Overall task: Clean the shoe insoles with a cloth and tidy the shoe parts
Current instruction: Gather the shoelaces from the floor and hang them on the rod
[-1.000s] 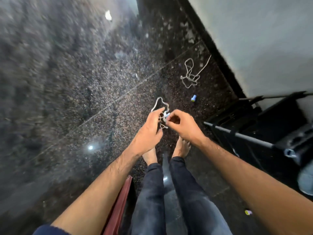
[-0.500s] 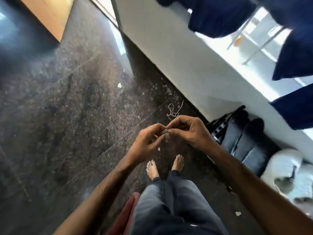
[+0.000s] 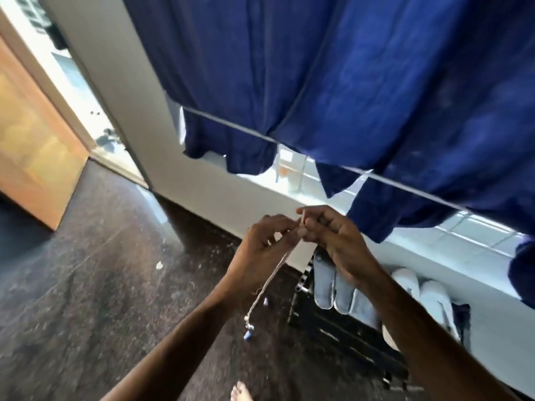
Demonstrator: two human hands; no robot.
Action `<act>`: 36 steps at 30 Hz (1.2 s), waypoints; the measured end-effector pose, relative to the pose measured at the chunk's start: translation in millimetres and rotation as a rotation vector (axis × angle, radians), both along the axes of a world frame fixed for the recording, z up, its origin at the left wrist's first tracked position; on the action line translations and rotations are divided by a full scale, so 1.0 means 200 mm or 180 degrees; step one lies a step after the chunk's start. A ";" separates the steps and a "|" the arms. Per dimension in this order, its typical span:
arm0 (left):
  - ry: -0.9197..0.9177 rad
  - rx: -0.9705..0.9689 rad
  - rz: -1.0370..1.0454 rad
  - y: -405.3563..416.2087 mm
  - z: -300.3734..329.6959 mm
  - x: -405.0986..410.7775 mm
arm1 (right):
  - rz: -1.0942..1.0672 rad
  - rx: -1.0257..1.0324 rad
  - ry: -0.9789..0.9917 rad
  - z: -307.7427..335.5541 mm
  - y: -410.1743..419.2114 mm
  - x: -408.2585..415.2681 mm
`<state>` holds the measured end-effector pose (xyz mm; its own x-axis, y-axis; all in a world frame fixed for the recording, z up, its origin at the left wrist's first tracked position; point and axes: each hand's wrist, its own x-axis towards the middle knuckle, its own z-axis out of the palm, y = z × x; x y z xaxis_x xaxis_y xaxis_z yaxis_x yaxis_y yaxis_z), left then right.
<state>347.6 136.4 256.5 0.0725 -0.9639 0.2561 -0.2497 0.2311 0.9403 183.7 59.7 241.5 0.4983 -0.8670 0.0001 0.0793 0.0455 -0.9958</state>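
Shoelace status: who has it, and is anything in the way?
Left hand and right hand both pinch the shoelace at its top. Lace hangs free below, blue tip down. Insoles untouched on the black rack. Nothing blocking.

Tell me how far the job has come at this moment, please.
Possibly done: pale grey-blue insoles and white shoes stand by the wall on a black rack; whether they are clean I cannot tell. In hand: both hands, left and right, pinch a thin white shoelace with a blue tip, which hangs down. Left: putting this lace away.
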 end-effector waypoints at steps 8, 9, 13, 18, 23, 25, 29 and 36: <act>0.0650 -0.0156 -0.0439 -0.15 0.35 -0.66 | 0.0151 0.0040 -0.0077 0.16 0.14 -0.60; 0.0683 -0.0156 -0.0458 -0.17 0.37 -0.72 | 0.0061 0.0005 -0.0075 0.19 0.14 -0.67; 0.1180 0.0103 -0.0760 -0.22 0.41 -0.94 | -0.0216 -0.0246 -0.0048 0.28 0.17 -0.91; 0.2024 0.0395 -0.1234 -0.22 0.50 -1.16 | -0.0307 -0.0230 0.0133 0.24 0.22 -1.08; 0.2290 0.0504 -0.1626 -0.28 0.60 -1.23 | -0.0310 0.0295 0.0156 0.16 0.27 -1.17; 0.2162 0.0682 -0.1780 -0.29 0.62 -1.23 | -0.0397 0.0486 0.0237 0.15 0.25 -1.22; 0.1769 0.1192 -0.2114 -0.31 0.56 -1.21 | -0.0803 0.0843 0.0322 0.24 0.17 -1.33; 0.1317 0.1682 -0.2224 -0.32 0.42 -1.20 | -0.1029 0.1054 0.0162 0.63 0.06 -1.41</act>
